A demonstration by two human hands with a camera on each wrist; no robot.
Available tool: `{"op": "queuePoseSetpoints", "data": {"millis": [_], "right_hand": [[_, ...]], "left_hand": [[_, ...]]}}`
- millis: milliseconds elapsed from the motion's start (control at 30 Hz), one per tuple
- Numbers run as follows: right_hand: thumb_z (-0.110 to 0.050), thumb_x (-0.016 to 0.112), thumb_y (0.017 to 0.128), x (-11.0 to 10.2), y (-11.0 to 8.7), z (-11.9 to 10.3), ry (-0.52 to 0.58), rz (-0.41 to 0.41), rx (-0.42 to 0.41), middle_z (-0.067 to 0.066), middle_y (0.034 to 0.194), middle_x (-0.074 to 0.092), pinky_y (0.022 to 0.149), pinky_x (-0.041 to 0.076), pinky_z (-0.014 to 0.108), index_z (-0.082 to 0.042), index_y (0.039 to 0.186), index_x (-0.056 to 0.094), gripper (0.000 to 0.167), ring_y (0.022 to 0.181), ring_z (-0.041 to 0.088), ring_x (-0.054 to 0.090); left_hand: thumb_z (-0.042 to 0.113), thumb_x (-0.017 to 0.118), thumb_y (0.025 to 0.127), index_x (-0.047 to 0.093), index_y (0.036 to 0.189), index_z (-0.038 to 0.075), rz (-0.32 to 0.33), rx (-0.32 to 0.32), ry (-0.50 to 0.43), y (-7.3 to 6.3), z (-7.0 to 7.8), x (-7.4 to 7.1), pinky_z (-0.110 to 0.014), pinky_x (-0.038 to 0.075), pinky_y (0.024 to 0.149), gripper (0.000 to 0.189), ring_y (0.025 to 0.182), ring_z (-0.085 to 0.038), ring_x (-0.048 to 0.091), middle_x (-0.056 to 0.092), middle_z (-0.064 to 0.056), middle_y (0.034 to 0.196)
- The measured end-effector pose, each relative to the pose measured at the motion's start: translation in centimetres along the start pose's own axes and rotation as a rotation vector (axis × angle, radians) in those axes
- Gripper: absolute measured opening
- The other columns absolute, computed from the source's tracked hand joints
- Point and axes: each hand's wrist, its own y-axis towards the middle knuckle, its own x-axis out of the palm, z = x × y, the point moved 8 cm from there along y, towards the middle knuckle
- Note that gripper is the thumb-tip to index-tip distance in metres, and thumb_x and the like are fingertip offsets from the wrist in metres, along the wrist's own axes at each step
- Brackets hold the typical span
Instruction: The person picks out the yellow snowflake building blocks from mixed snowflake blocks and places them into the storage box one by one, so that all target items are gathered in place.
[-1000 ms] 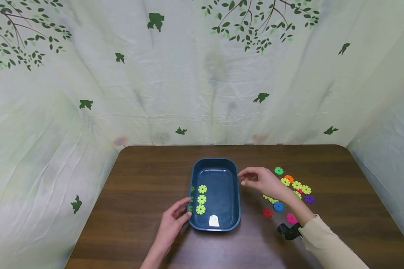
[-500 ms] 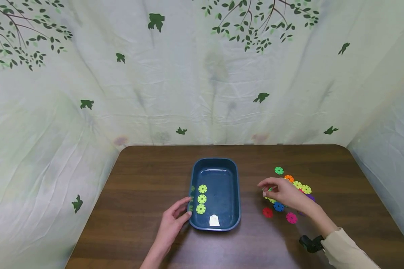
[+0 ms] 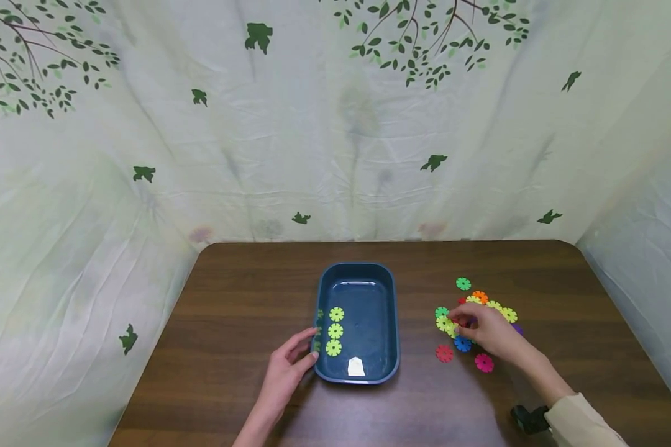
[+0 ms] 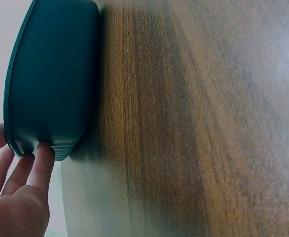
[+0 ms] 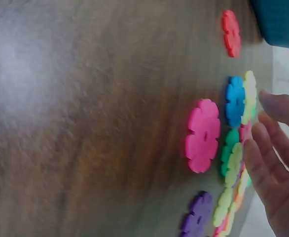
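Observation:
My left hand [image 3: 284, 366] holds the left side of a deep blue plastic tray [image 3: 371, 329], with its fingertips at the rim and outer wall. Inside lie three yellow-green notched plastic discs [image 3: 335, 331] in a column along the left side. Over a loose pile of similar discs on the right, my right hand [image 3: 483, 329] reaches down. Its thumb and fingers stand apart in the right wrist view, close to a blue disc [image 5: 234, 101] and a yellow one [image 5: 249, 96]. Part of the pile is hidden under this hand.
Around the pile lie a red disc [image 3: 444, 354], a pink disc [image 3: 484, 362], a green disc [image 3: 463, 284] and an orange disc [image 3: 479, 297]. The brown wooden table [image 3: 246, 292] ends at a printed white cloth [image 3: 313, 124]. A black device [image 3: 530, 419] sits at my right wrist.
My right hand has moved rightward from beside the tray's right rim and come down over the disc pile. My left hand and the tray have stayed in place.

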Motion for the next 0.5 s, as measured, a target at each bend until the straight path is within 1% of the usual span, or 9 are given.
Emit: {"op": "queuePoseSetpoints", "data": {"millis": [167,367,500], "right_hand": [[-0.009,0.08,0.081,0.5,-0.1,0.34,-0.022,-0.002,0.033,-0.003,0.096,0.065,0.075,0.052,0.036,-0.009,0.107,0.071,0.028,0.087,0.018,0.058],[-0.01,0.08,0.081,0.71,-0.18,0.4,-0.031,-0.005,0.058,-0.003,0.094,0.063,0.074,0.05,0.033,-0.009,0.107,0.071,0.027,0.086,0.018,0.055],[-0.01,0.079,0.082,0.8,-0.11,0.51,-0.023,-0.014,0.067,-0.003,0.095,0.063,0.075,0.05,0.032,-0.008,0.108,0.07,0.028,0.087,0.017,0.055]], "left_hand": [[-0.003,0.067,0.087,0.065,0.128,0.011,0.005,0.002,0.004,-0.01,-0.05,0.02,-0.024,0.049,0.087,0.043,0.118,-0.031,0.057,0.059,-0.009,0.133],[-0.001,0.068,0.087,0.065,0.128,0.011,0.005,0.004,0.008,0.01,-0.13,0.0,-0.025,0.049,0.088,0.043,0.119,-0.03,0.056,0.059,-0.009,0.134],[-0.001,0.067,0.088,0.065,0.129,0.011,0.003,0.002,0.003,-0.03,-0.2,0.01,-0.026,0.049,0.089,0.043,0.12,-0.031,0.056,0.058,-0.009,0.135]]}}
